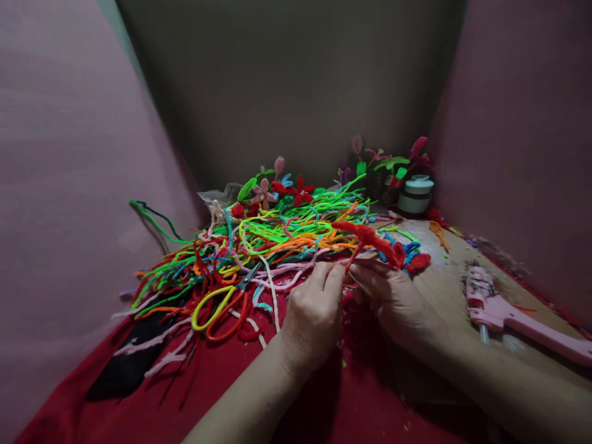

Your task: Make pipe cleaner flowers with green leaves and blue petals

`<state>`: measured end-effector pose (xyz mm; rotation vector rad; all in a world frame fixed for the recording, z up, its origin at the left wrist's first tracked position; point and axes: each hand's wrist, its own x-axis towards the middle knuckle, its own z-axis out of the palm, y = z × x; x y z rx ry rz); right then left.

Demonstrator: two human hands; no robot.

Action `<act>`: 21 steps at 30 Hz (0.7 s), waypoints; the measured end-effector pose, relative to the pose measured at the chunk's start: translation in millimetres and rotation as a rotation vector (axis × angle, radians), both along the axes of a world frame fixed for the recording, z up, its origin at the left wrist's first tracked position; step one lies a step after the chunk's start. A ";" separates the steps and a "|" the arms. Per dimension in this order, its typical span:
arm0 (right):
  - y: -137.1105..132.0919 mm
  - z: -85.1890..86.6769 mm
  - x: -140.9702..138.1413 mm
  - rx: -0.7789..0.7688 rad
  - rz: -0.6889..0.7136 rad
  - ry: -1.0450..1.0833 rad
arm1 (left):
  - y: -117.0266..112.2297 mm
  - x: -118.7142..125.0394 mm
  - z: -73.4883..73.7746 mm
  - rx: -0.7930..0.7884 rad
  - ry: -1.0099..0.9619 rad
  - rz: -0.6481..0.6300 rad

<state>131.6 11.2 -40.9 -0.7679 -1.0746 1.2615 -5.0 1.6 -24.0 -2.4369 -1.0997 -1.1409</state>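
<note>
My left hand (pixel 317 308) and my right hand (pixel 393 296) meet at the middle of the view, both pinched on a red pipe cleaner piece (pixel 370 237) that rises and bends to the right above my fingers. Its far end thickens into a fuzzy red clump near my right fingertips. Just beyond my hands lies a big tangled heap of pipe cleaners (pixel 259 246) in green, orange, pink, red and blue. Scissors with yellow and orange handles (pixel 222 305) rest on the heap's near edge, left of my left hand.
A pink glue gun (pixel 504 311) lies on the wooden board (pixel 444 277) at the right. Finished pipe-cleaner flowers (pixel 287 188) and a small white jar (pixel 416 194) stand at the back. Red cloth (pixel 231 382) covers the near surface. Pink walls close in on both sides.
</note>
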 end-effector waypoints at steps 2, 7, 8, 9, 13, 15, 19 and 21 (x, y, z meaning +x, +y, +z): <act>-0.8 3.3 -0.2 -0.037 0.027 0.032 | 0.6 -0.3 -0.4 0.002 -0.028 -0.007; -1.5 8.2 0.7 -0.072 0.006 0.095 | 0.1 0.7 0.3 -0.047 -0.121 -0.074; -1.2 8.6 1.3 -0.075 0.009 0.102 | -0.5 1.2 1.1 -0.068 -0.160 -0.100; -0.9 8.8 2.0 -0.076 0.022 0.103 | -1.2 1.8 2.3 -0.092 -0.210 -0.126; 0.7 7.8 4.7 -0.031 0.083 0.078 | -5.4 4.9 10.5 -0.362 -0.483 -0.177; 1.2 6.8 5.2 -0.005 0.114 0.055 | -7.7 5.8 17.2 -0.638 -0.650 -0.182; 2.2 5.8 3.8 -0.017 0.178 0.038 | -10.4 5.4 29.3 -1.090 -0.871 -0.290; 2.3 6.2 2.5 -0.017 0.183 0.079 | -10.2 5.3 30.3 -1.153 -0.870 -0.321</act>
